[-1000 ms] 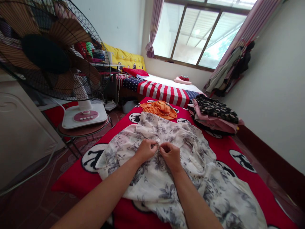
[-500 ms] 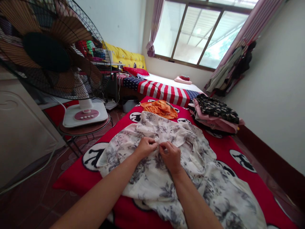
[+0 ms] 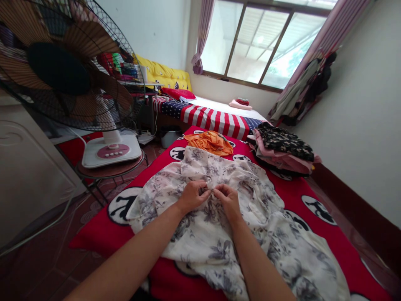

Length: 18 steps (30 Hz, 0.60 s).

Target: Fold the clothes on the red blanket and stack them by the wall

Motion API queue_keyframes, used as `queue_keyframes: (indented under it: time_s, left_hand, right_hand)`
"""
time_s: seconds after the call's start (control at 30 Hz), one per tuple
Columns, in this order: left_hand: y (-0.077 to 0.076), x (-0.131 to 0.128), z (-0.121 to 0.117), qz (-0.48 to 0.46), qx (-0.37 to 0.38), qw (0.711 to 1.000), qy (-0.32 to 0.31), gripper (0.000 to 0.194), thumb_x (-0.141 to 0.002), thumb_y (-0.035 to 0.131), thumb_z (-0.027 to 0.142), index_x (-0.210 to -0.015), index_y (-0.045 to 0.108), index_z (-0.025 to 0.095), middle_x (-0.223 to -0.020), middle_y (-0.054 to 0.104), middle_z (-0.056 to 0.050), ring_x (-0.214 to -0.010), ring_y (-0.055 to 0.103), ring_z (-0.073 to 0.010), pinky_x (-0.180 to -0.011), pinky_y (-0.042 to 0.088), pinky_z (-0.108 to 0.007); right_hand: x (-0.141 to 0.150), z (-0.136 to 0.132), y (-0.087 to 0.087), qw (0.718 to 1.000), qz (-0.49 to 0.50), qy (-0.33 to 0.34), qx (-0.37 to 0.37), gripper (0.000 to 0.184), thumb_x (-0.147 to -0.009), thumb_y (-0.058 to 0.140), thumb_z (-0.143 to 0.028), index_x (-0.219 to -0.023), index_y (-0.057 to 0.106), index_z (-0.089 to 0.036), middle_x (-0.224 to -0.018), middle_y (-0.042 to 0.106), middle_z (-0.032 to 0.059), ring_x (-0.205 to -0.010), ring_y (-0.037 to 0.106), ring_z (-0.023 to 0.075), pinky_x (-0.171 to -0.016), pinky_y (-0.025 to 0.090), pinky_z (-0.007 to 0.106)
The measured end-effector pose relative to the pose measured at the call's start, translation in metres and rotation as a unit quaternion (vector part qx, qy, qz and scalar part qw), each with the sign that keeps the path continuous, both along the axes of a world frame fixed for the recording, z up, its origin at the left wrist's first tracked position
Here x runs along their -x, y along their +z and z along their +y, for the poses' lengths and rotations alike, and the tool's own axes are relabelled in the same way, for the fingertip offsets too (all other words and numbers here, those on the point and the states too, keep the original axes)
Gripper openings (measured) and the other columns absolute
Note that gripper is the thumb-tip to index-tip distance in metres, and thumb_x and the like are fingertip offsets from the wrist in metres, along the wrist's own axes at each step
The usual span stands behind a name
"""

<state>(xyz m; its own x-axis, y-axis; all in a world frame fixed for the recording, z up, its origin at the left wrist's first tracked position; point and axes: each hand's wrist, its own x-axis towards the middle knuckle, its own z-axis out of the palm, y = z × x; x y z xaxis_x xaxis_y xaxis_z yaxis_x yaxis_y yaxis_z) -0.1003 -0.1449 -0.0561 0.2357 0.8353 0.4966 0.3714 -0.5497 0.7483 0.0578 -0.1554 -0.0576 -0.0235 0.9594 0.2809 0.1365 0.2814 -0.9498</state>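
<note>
A white garment with grey floral print lies spread and rumpled on a red bed cover. My left hand pinches the garment's fabric near its upper middle, thumb against fingers. Right beside it, my right hand pinches the same spot from the other side. The fingertips of both hands almost meet over a small bit of cloth. Whether a button or another fastening is between them is too small to tell. Beyond the garment's top edge lies a crumpled orange cloth.
A pile of folded clothes sits at the bed's right side. On the left a large fan stands on a round stool. A second bed with a flag-pattern cover is under the window. Clothes hang on the right wall.
My right hand has shifted slightly right and its fingers have turned a little. My left hand's fingers have opened slightly around the fabric. The garment's upper part has shifted a little.
</note>
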Motion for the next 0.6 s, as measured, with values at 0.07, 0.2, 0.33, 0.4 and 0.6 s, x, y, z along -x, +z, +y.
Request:
queue_keyframes:
  time_s: [0.07,0.2,0.33,0.4,0.6]
  left_hand:
    - [0.001,0.0,-0.001,0.018,-0.024,0.999,-0.016,0.018,-0.078,0.056,0.022,-0.062,0.056,0.015,-0.064,0.053,0.001,-0.064,0.048,-0.0118,-0.06,0.033,-0.022]
    - [0.004,0.006,0.004,0.02,-0.002,0.996,0.085,0.016,-0.073,0.057,0.019,-0.058,0.054,0.016,-0.059,0.051,0.003,-0.059,0.049,-0.0113,-0.057,0.034,-0.021]
    - [0.003,0.022,0.014,0.023,0.026,0.968,0.248,0.01,-0.073,0.053,0.017,-0.066,0.059,0.017,-0.063,0.056,0.0,-0.062,0.052,-0.0151,-0.06,0.036,-0.025]
    - [0.003,0.028,0.016,0.077,0.031,0.948,0.306,0.007,-0.072,0.057,0.017,-0.072,0.063,0.018,-0.07,0.061,-0.003,-0.069,0.056,-0.0195,-0.064,0.04,-0.028]
    - [0.008,0.02,0.007,0.136,-0.187,0.946,0.227,0.031,-0.078,0.055,0.009,-0.106,0.063,0.019,-0.113,0.061,-0.01,-0.109,0.054,-0.0253,-0.095,0.041,-0.038]
  right_hand:
    - [-0.001,0.0,0.003,1.0,0.018,0.016,0.012,0.015,-0.073,0.068,-0.031,-0.069,0.062,-0.018,-0.059,0.058,-0.0034,-0.054,0.05,0.0107,-0.054,0.039,0.023]
    - [-0.009,0.002,0.004,0.999,-0.033,-0.01,-0.018,0.013,-0.078,0.062,-0.031,-0.079,0.066,-0.019,-0.068,0.065,-0.0002,-0.064,0.058,0.0147,-0.062,0.044,0.026]
    - [-0.031,0.007,0.004,0.976,-0.145,-0.094,-0.134,0.01,-0.078,0.061,-0.023,-0.084,0.069,-0.021,-0.087,0.069,0.0038,-0.087,0.062,0.0199,-0.084,0.045,0.034]
    - [-0.04,0.007,0.006,0.964,-0.167,-0.117,-0.172,0.009,-0.077,0.062,-0.021,-0.082,0.069,-0.021,-0.089,0.068,0.004,-0.09,0.061,0.0203,-0.086,0.044,0.034]
    - [-0.033,-0.005,0.015,0.956,-0.252,-0.055,-0.138,0.004,-0.077,0.068,-0.025,-0.074,0.068,-0.022,-0.076,0.065,0.0009,-0.07,0.058,0.0156,-0.067,0.045,0.028]
